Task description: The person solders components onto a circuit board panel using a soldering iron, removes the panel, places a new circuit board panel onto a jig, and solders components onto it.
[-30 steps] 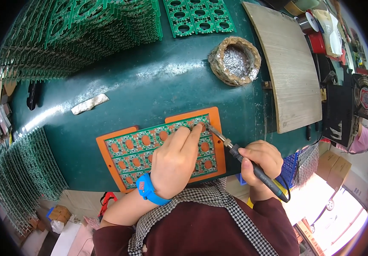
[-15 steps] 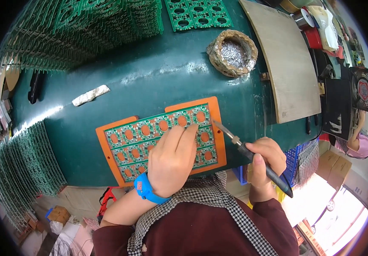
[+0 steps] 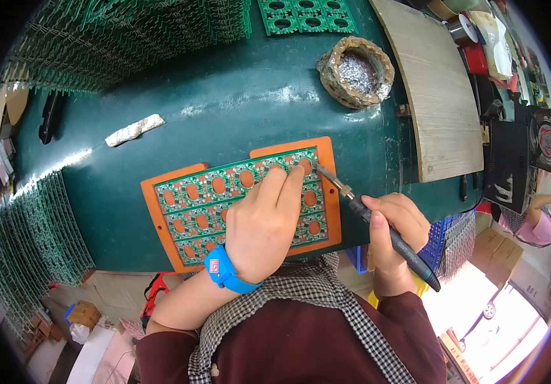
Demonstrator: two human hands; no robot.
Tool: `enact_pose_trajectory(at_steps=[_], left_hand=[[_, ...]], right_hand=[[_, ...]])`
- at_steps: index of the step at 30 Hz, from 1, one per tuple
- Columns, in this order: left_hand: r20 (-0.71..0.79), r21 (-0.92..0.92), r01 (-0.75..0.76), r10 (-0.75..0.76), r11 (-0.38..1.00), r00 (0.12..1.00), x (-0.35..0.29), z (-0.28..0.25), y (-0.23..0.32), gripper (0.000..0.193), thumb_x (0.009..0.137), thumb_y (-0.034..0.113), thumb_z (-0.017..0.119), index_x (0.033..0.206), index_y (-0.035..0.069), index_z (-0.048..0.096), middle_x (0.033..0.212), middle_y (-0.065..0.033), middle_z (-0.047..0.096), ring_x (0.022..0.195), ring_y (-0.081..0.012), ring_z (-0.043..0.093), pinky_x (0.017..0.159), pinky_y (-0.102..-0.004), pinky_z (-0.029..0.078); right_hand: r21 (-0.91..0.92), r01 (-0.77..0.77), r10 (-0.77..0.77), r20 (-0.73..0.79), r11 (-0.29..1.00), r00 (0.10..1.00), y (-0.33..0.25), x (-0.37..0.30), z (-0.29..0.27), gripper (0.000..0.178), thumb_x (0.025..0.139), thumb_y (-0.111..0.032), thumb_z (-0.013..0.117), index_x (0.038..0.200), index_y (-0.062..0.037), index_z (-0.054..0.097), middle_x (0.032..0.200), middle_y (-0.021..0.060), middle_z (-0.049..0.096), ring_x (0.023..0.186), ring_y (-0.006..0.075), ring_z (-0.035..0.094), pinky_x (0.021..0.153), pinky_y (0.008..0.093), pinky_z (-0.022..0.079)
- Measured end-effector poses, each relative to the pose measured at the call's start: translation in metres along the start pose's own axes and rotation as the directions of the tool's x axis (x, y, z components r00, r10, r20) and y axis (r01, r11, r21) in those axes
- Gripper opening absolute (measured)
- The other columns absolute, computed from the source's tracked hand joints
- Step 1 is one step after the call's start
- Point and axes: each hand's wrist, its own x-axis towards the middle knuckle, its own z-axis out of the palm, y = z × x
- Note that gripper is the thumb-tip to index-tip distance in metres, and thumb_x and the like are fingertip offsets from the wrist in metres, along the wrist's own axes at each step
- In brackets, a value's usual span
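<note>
A green circuit board panel (image 3: 232, 176) with rows of round openings lies in an orange holder (image 3: 333, 221) on the table before me. My left hand (image 3: 262, 224), wearing a blue wrist strap (image 3: 222, 269), rests over the panel. Its index and middle fingers stretch to the top row near the right end; the thumb is hidden, and anything under the fingertips cannot be made out. My right hand (image 3: 398, 232) is closed round the dark handle of a soldering iron (image 3: 419, 265). The iron's tip meets the panel's upper right corner, just right of my left fingertips.
Beyond the holder stands a crusty round pot (image 3: 356, 72) with silvery bits inside. A wooden board (image 3: 438, 96) lies at the right. Stacked green panels (image 3: 128, 48) fill the far left, with more panels (image 3: 39, 230) at the near left. A pale wrapped strip (image 3: 134, 130) lies between.
The iron's tip has moved up and left onto the panel's corner. My left fingertips have shifted slightly farther up the top row. The whole view has moved a little.
</note>
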Motion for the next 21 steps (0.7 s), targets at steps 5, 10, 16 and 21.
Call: enact_pose_trajectory(at_steps=[5,10,16,21], left_hand=[[0.008,0.032,0.013,-0.014,0.999,1.000,-0.002,0.000,-0.001,0.035,0.078,-0.006,0.063,0.112,0.003,0.062,0.090,-0.0105,0.057,0.066,-0.0244,0.060,0.055,-0.0337,0.049],[0.012,-0.026,0.006,-0.005,1.000,1.000,0.002,0.001,0.000,0.036,0.077,-0.006,0.063,0.112,0.003,0.062,0.088,-0.0096,0.055,0.066,-0.0241,0.060,0.055,-0.0340,0.048],[-0.080,0.102,-0.075,0.083,0.992,0.993,-0.001,0.002,-0.004,0.039,0.071,0.001,0.063,0.111,0.001,0.062,0.080,-0.0051,0.045,0.063,-0.0150,0.057,0.049,-0.0289,0.048],[-0.070,-0.008,-0.024,0.023,1.000,0.997,-0.012,-0.004,0.001,0.024,0.075,-0.002,0.065,0.099,0.001,0.062,0.079,-0.0076,0.052,0.062,-0.0205,0.058,0.050,-0.0312,0.047]], right_hand=[[0.013,0.011,-0.011,0.009,1.000,1.000,0.001,0.001,0.001,0.015,0.072,0.002,0.065,0.087,0.0031,0.069,0.070,0.0116,0.064,0.056,0.0195,0.060,0.050,0.0281,0.047],[0.012,0.030,-0.031,0.017,0.999,0.999,0.002,0.001,0.000,0.016,0.071,0.002,0.065,0.086,0.0031,0.069,0.070,0.0116,0.064,0.056,0.0192,0.059,0.049,0.0274,0.047],[0.012,0.033,-0.032,-0.035,0.999,0.999,-0.003,-0.002,-0.005,0.011,0.073,-0.001,0.062,0.081,0.0042,0.067,0.068,0.0121,0.063,0.054,0.0215,0.059,0.049,0.0297,0.046],[0.028,0.054,-0.052,-0.070,0.998,0.996,-0.002,-0.012,-0.009,0.013,0.077,-0.005,0.058,0.080,0.0050,0.066,0.066,0.0126,0.062,0.053,0.0226,0.059,0.049,0.0312,0.046]])
